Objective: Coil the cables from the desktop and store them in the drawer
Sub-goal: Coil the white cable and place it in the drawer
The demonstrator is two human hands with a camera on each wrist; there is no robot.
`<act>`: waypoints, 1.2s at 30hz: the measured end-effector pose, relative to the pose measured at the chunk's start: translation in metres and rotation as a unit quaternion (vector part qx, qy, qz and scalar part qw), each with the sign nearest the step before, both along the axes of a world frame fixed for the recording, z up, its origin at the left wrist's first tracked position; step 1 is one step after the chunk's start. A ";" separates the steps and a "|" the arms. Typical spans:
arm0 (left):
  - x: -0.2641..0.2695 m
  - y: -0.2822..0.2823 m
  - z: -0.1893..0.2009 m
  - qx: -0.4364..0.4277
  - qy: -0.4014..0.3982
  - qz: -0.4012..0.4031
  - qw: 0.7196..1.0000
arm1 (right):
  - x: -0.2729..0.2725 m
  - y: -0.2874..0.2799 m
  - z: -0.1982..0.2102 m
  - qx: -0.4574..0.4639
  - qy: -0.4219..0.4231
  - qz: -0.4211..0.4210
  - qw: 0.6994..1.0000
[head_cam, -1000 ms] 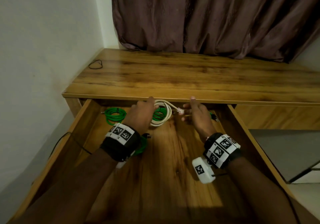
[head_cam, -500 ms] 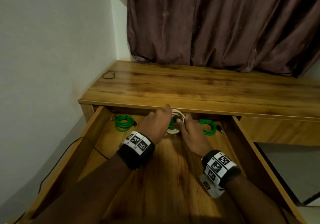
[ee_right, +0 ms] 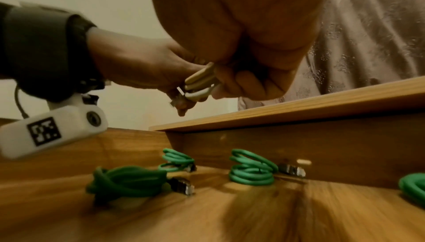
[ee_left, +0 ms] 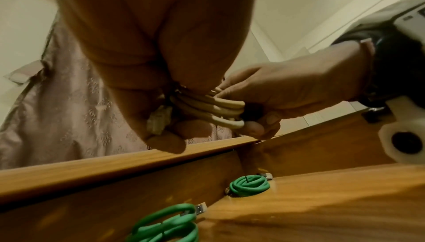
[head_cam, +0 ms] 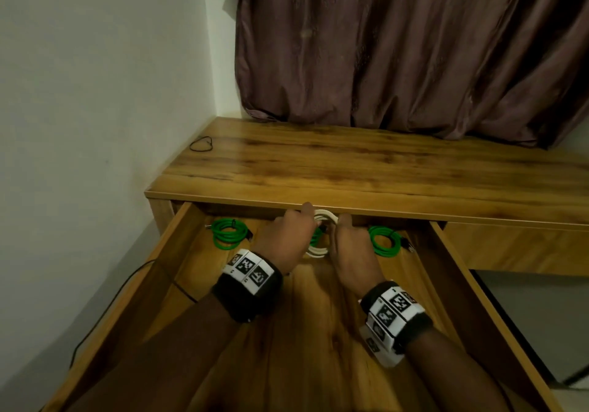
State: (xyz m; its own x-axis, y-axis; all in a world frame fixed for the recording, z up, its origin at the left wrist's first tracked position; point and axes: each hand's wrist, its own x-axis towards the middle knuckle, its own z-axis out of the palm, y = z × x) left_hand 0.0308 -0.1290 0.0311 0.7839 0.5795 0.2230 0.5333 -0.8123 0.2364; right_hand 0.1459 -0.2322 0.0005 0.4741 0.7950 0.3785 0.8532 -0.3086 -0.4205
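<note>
White cable [head_cam: 322,233]: a coil of cream loops held above the back of the open drawer [head_cam: 318,332], just under the front edge of the table [head_cam: 350,169]; its clear plug shows at the left hand's fingertips in the left wrist view
Left hand [head_cam: 287,236]: fingers [ee_left: 165,142] curled round one side of the coil; index finger stretched toward the table edge
Right hand [head_cam: 352,249]: fingers [ee_right: 248,84] curled round the other side of the same coil, thumb pressing the loops together
Green cables: one coil at the back left of the drawer [head_cam: 230,232]; one at the back right [head_cam: 386,241]; another partly hidden beneath the hands [head_cam: 316,236]; all lying on the drawer floor near its back wall, with metal plugs sticking out
Wrists: black bands with black-and-white marker tags on both; a white camera block under each
Black loop [head_cam: 201,144]: thin cord lying on the table's far left corner, near the wall
Curtain [head_cam: 414,48]: brownish fabric hanging behind the table, its hem touching the tabletop
</note>
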 end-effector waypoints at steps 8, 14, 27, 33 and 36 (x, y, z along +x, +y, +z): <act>-0.044 0.043 0.037 -0.045 -0.088 0.051 0.994 | -0.011 0.005 0.047 0.069 0.107 0.141 0.982; -0.106 0.122 0.053 -0.047 -0.132 0.170 0.976 | -0.008 0.066 0.093 0.055 -0.012 0.150 0.987; -0.137 0.143 0.033 -0.086 -0.060 0.263 0.959 | -0.011 0.377 0.102 -0.281 -0.201 0.262 0.901; -0.138 0.140 0.026 -0.047 -0.037 0.272 0.960 | -0.018 0.426 0.086 -0.285 -0.209 0.267 0.896; -0.136 0.143 0.022 -0.050 -0.038 0.261 0.963 | -0.016 0.433 0.085 -0.246 -0.237 0.257 0.904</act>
State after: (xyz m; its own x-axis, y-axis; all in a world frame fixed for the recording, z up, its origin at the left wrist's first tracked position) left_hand -0.1050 0.0137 0.0535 0.3628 0.9120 0.1914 0.8412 -0.4089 0.3538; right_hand 0.1295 0.2009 0.0856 -0.1286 0.9916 -0.0173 0.9855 0.1297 0.1093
